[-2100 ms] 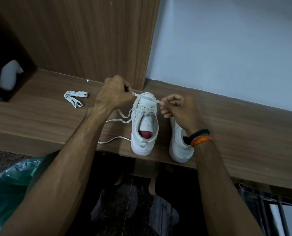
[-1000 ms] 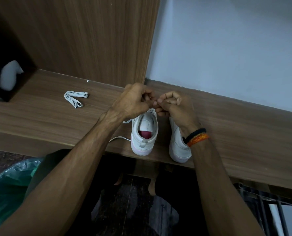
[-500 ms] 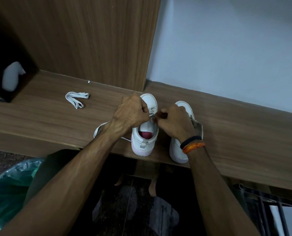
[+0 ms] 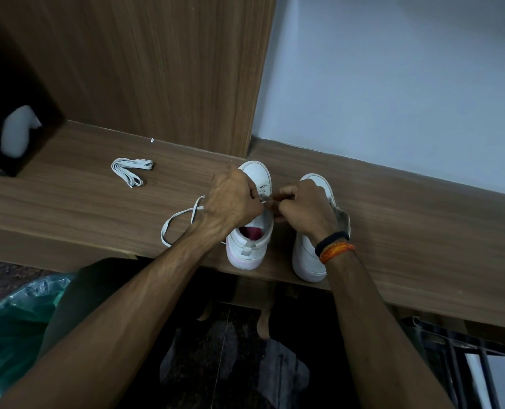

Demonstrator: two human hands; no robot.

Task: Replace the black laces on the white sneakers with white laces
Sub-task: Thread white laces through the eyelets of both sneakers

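Two white sneakers stand side by side on a wooden ledge, heels toward me. Both my hands are over the left sneaker, which has a pink insole. My left hand pinches the white lace at the sneaker's eyelets, and my right hand pinches the same lace just beside it. A slack loop of that lace trails to the left on the ledge. The right sneaker stands partly under my right wrist. A folded spare white lace lies further left.
A wooden panel rises behind the ledge, with a pale wall to its right. A dark box with something white on it stands at far left. A green plastic bag and a metal grille sit below.
My hands came down from tugging the lace taut above the toe and now meet at the left sneaker's eyelets. The lace's slack loop now lies out on the ledge to the left.
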